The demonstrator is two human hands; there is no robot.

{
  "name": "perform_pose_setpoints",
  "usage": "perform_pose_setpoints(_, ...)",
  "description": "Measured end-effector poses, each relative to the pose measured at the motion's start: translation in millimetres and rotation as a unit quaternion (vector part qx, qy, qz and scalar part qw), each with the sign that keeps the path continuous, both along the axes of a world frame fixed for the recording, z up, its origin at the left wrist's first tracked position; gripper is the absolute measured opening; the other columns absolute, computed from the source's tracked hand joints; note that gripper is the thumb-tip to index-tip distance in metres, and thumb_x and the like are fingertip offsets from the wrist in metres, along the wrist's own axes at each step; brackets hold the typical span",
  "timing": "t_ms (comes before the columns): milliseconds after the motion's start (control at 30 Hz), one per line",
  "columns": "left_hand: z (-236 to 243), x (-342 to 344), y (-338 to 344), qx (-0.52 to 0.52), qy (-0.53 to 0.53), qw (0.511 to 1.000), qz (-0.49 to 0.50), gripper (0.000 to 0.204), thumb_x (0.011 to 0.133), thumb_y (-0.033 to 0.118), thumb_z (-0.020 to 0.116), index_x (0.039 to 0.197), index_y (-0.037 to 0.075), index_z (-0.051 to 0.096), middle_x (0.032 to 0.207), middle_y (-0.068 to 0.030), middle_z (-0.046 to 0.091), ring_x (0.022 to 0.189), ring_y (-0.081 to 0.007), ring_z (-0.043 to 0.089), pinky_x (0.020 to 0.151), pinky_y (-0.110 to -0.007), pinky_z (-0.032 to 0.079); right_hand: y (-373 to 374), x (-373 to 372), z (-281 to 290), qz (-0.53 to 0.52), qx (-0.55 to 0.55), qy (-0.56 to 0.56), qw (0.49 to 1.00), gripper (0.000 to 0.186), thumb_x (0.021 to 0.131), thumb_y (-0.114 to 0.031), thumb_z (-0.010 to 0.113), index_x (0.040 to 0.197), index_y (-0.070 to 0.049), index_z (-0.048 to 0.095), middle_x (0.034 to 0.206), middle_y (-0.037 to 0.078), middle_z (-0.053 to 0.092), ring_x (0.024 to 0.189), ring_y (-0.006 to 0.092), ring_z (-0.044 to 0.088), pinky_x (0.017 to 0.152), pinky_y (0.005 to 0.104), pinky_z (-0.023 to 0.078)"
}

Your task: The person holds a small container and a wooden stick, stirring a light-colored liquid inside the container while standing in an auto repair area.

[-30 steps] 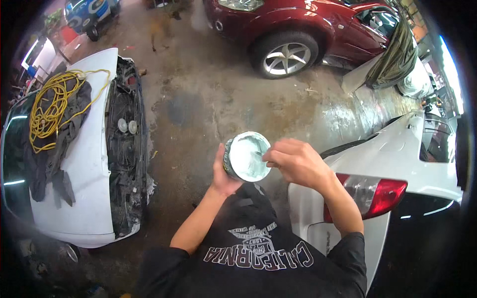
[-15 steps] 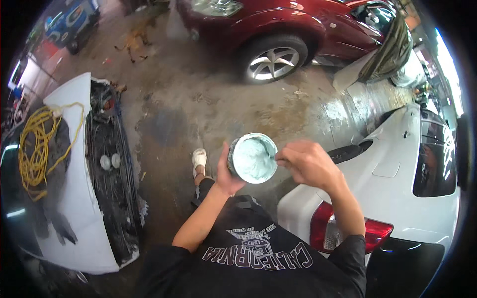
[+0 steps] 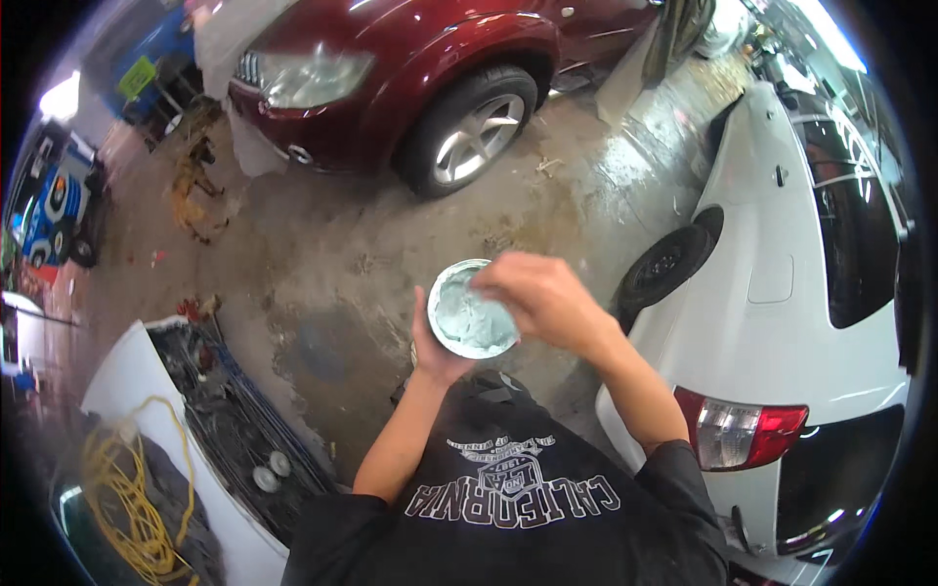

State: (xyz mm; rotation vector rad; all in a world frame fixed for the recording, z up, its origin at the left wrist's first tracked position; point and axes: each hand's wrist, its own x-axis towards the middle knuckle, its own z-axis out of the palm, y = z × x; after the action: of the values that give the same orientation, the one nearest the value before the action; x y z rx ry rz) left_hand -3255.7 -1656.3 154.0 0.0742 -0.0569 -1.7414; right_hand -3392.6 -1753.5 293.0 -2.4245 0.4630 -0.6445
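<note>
My left hand (image 3: 440, 361) cups a round open tub (image 3: 434, 317) from its left and near side, its mouth tipped up toward me. Inside lies a thick, pale blue-green paste (image 3: 471, 324) with a swirled, uneven surface. Over the tub's far right rim reaches my right hand (image 3: 542, 296), slightly blurred, with its fingers pinched together just above the paste. Whatever those fingers hold is hidden behind the hand.
A dark red car (image 3: 420, 88) stands ahead, and a white car (image 3: 743, 293) is close on my right. At lower left, a yellow cord (image 3: 137, 498) lies on a vehicle beside its open engine bay (image 3: 230, 400). What looks like a brown dog (image 3: 197, 186) is on the concrete floor (image 3: 322, 234).
My right hand has moved from the tub's right rim to over its opening, leftward and farther in. The tub has shifted slightly left. The whole view has turned, so the cars sit differently.
</note>
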Motion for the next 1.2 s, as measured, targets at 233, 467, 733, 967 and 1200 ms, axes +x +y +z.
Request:
perform_pose_setpoints(233,7.3,57.8,-47.3,-0.110,0.043,0.991,-0.063,0.083,0.097,0.070,0.029,0.148,0.006,0.040,0.146,-0.0182,0.048,0.134,-0.0343,0.048,0.112,-0.051,0.039,-35.3,27.7,7.2,-0.017,0.073,-0.017,0.997,0.019,0.078,0.000,0.066,0.097,-0.003,0.067,0.092,0.014,0.068,0.088,0.0348,0.067,0.077,0.0429,0.053)
perform_pose_setpoints(467,-2.1,61.2,-106.4,0.024,-0.084,0.996,-0.021,0.087,0.096,0.072,0.029,0.153,0.006,0.032,0.150,-0.0149,0.044,0.137,-0.0337,0.045,0.114,-0.049,0.039,-76.0,13.5,4.0,-0.049,0.102,0.066,0.991,0.010,0.086,-0.007,0.066,0.095,-0.003,0.067,0.093,0.015,0.069,0.091,0.0337,0.067,0.078,0.0416,0.052)
perform_pose_setpoints(733,-10.4,34.7,-192.1,0.031,-0.117,0.992,0.025,0.084,0.097,0.070,0.029,0.153,0.007,0.033,0.150,-0.0135,0.045,0.137,-0.0322,0.045,0.114,-0.050,0.038,-145.6,-28.7,18.6,-0.127,0.036,0.050,0.990,0.011,0.086,-0.010,0.067,0.095,-0.004,0.067,0.083,0.013,0.067,0.079,0.0339,0.066,0.070,0.0411,0.052)
perform_pose_setpoints(967,-8.1,0.3,-273.2,0.026,-0.194,0.969,0.148,0.080,0.099,0.065,0.027,0.154,0.007,0.032,0.150,-0.0124,0.045,0.138,-0.0308,0.044,0.115,-0.049,0.036,-214.9,-66.3,9.4,-0.163,-0.014,0.017,0.986,0.014,0.083,-0.004,0.072,0.096,-0.004,0.067,0.080,0.011,0.067,0.072,0.0292,0.066,0.064,0.0385,0.053)
perform_pose_setpoints(1200,-12.5,-42.4,-345.2,0.057,-0.110,0.971,0.206,0.074,0.101,0.060,0.030,0.154,0.009,0.030,0.152,-0.0111,0.042,0.140,-0.0293,0.041,0.115,-0.047,0.034,-269.4,-87.0,-0.6,-0.200,-0.037,0.039,0.978,0.018,0.080,-0.003,0.075,0.096,-0.005,0.067,0.084,0.009,0.070,0.070,0.0246,0.066,0.061,0.0342,0.054)
